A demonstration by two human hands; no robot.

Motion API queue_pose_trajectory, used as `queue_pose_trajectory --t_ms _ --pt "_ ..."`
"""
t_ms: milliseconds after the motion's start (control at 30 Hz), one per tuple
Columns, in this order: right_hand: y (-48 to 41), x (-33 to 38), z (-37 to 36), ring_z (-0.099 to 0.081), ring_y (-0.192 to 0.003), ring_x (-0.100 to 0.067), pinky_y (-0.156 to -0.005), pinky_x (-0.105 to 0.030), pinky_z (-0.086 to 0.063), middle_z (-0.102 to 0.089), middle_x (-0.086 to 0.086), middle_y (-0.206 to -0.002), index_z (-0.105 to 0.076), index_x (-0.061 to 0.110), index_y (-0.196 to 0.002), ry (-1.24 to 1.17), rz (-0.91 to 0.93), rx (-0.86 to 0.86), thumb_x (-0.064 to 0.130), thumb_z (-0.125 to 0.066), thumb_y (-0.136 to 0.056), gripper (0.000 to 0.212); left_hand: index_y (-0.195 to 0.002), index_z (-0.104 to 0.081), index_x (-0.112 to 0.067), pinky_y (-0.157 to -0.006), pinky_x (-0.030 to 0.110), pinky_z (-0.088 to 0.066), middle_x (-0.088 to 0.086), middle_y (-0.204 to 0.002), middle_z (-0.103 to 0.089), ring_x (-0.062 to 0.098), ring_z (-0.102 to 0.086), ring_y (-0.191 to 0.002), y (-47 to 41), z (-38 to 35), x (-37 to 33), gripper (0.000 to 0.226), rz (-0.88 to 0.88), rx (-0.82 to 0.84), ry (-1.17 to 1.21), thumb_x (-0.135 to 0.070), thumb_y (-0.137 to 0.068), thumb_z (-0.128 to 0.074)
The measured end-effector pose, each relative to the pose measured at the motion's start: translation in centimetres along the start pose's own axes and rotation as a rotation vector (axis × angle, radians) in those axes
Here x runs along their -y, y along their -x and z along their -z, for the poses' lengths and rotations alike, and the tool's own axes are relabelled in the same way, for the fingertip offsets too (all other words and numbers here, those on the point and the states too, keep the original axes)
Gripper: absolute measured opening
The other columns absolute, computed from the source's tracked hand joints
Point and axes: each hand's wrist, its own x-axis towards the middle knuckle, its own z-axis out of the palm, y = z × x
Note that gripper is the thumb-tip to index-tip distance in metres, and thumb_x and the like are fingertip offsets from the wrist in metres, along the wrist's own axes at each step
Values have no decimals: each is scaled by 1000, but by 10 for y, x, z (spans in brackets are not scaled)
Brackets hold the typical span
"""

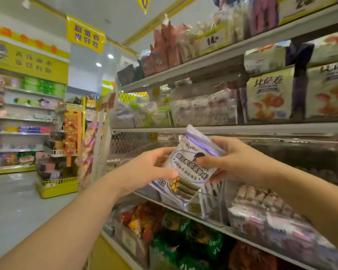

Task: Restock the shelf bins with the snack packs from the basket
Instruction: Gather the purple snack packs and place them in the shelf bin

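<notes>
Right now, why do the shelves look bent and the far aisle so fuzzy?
Head view: the wide lens bows the shelf edge. Head view: far shelves blur, while the snack pack in the left hand and right hand looks sharper. Head view: the ceiling light glares, the clear bin shows sheen.

Clear bin [144, 146]: mouth open upward, free room inside, mesh panel [125, 143] at back. Shelf edge [242, 128] close above caps entry height. Seaweed-roll pack [187, 168], held by left hand [150, 168] and right hand [236, 158], sits across the mouth. Stocked packs [211, 193] stand just below it.
</notes>
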Motion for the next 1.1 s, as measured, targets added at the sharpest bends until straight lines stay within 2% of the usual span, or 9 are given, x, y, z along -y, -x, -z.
queue_pose_trajectory --t_ms 100,167,233,333,433,633,767,933,1100 --pt "-6 2 13 -73 -83 -18 -62 -32 -60 -74 -4 -92 -62 19 -111 137 132 -179 16 -71 -84 28 -133 -49 -29 -86 18 -51 -13 -120 -65 0 -62 -108 -26 -9 -9 55 -102 -142 -73 -11 -85 -70" --pt "-13 1 18 -70 -86 -16 -75 -42 -59 -73 -2 -94 -62 23 -111 311 214 -269 22 -72 -84 28 -127 -48 -34 -82 8 -47 -20 -118 -61 -14 -57 -104 -40 -15 -11 50 -169 -224 -124 -15 -86 -70" --pt "-20 -2 21 -67 -89 -6 -81 -37 -56 -71 8 -98 -60 28 -115 454 297 -328 26 -71 -85 33 -122 -45 -41 -74 -4 -38 -31 -111 -54 -27 -50 -95 -51 -20 -11 49 -224 -347 -215 -23 -85 -71" --pt "-30 -8 26 -61 -103 -2 -88 -28 -52 -63 16 -117 -51 33 -129 741 396 -452 27 -69 -86 47 -124 -44 -43 -67 -2 -38 -31 -104 -50 -19 -51 -86 -66 -21 -4 50 -224 -501 -290 -32 -84 -71" --pt "-37 -23 37 -61 -107 -21 -85 -39 -52 -52 6 -136 -42 28 -141 1079 389 -494 22 -67 -86 60 -120 -48 -45 -62 5 -43 -26 -100 -57 -10 -59 -80 -80 -21 9 41 -168 -437 -266 -29 -88 -68" --pt "-47 -59 62 -65 -67 -36 -48 -42 -52 -55 -5 -132 -50 14 -136 1485 307 -430 21 -68 -82 57 -124 -54 -39 -72 4 -40 -32 -103 -54 -15 -54 -94 -93 -22 51 34 -111 -275 -416 -30 -92 -60" --pt "-55 -77 75 -66 -63 -33 -47 -40 -53 -54 -5 -134 -50 15 -137 1580 243 -414 23 -71 -81 59 -116 -54 -42 -79 3 -34 -32 -102 -52 -10 -51 -102 -100 -21 74 27 -118 -267 -461 -28 -93 -58" --pt "-65 -94 89 -68 -73 -30 -54 -40 -54 -51 -3 -134 -43 21 -141 1690 97 -365 20 -71 -80 68 -117 -58 -39 -74 -6 -33 -31 -103 -54 -23 -47 -93 -112 -18 98 26 -155 -266 -496 -29 -94 -56" --pt "-85 -102 94 -62 -106 -24 -78 -36 -53 -40 5 -145 -24 32 -148 1677 18 -284 35 -59 -88 70 -117 -59 -40 -77 -4 -34 -33 -101 -56 -24 -46 -98 -117 -12 114 23 -195 -236 -481 -34 -95 -54"
